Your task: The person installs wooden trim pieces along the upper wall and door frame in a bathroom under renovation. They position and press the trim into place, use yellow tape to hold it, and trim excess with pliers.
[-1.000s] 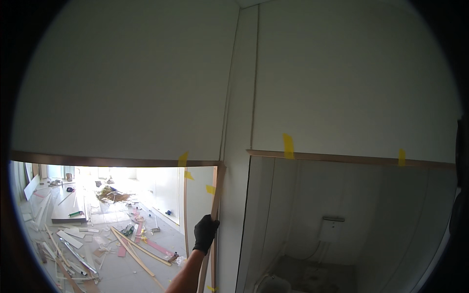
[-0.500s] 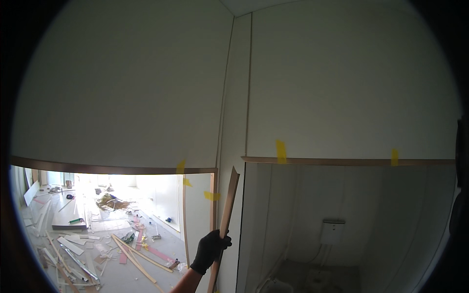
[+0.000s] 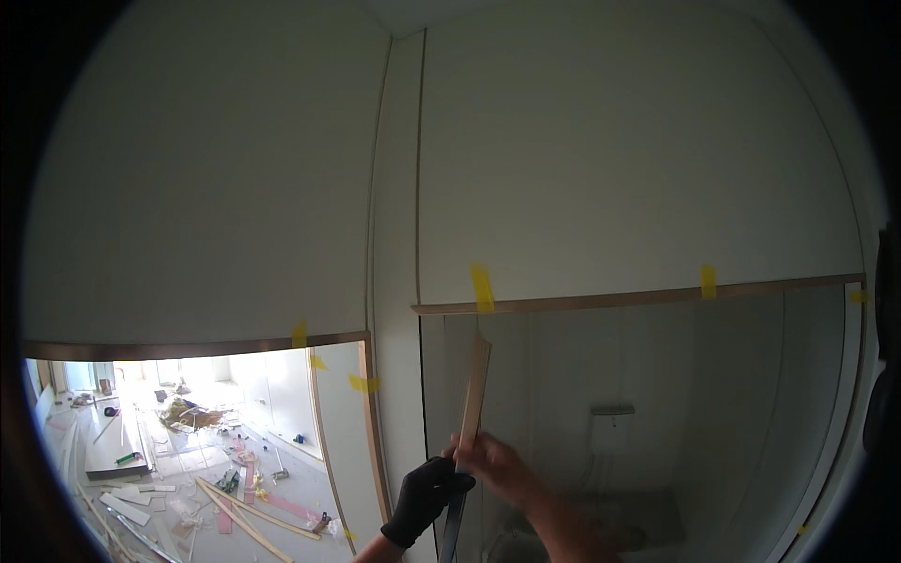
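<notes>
A long, narrow wood-coloured trim strip [image 3: 477,389] stands nearly upright before me, its upper end cut at a slant. Around its middle part, my right hand [image 3: 490,464], bare and a little blurred, is closed. Just below and to the left, my left hand [image 3: 422,499] in a black glove is closed on the same strip, which looks dark below the hands. Behind it, a matching brown trim [image 3: 601,302] runs along the top of the right doorway, held by pieces of yellow tape [image 3: 481,288]. The strip's lower end is out of view.
The left doorway has brown trim [image 3: 374,422] with yellow tape. Through it, a floor is strewn with offcuts, long wooden strips [image 3: 249,516] and debris. Inside the dim right-hand room a white wall-mounted box [image 3: 612,424] shows. Pale wall panels [image 3: 638,169] rise above both doorways.
My right hand has come into view and taken hold of the strip. The strip and my left hand now appear before the right doorway, as the view has turned to the right.
</notes>
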Action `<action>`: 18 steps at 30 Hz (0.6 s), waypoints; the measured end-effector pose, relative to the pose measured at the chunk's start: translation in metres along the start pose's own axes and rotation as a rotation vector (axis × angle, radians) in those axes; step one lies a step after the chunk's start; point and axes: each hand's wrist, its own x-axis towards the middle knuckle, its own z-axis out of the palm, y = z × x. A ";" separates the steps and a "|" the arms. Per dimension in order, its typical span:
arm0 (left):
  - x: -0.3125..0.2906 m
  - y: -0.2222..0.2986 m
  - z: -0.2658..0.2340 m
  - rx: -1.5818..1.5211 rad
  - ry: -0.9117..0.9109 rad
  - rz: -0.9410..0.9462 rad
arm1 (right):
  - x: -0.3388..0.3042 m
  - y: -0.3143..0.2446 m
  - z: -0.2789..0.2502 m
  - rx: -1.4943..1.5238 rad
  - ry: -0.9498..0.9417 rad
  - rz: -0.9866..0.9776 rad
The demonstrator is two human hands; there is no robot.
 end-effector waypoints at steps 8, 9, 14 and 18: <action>0.091 0.006 -0.066 -0.418 -0.439 0.138 | -0.020 -0.015 0.010 0.200 0.109 -0.007; 0.107 0.015 -0.073 -0.440 -0.394 0.191 | -0.021 -0.017 0.010 0.231 0.076 0.001; 0.156 0.090 -0.043 -0.475 -0.158 0.176 | -0.024 -0.024 0.009 0.295 0.015 0.029; 0.163 0.087 -0.034 -0.627 -0.095 0.229 | -0.028 -0.034 0.012 0.265 -0.025 0.066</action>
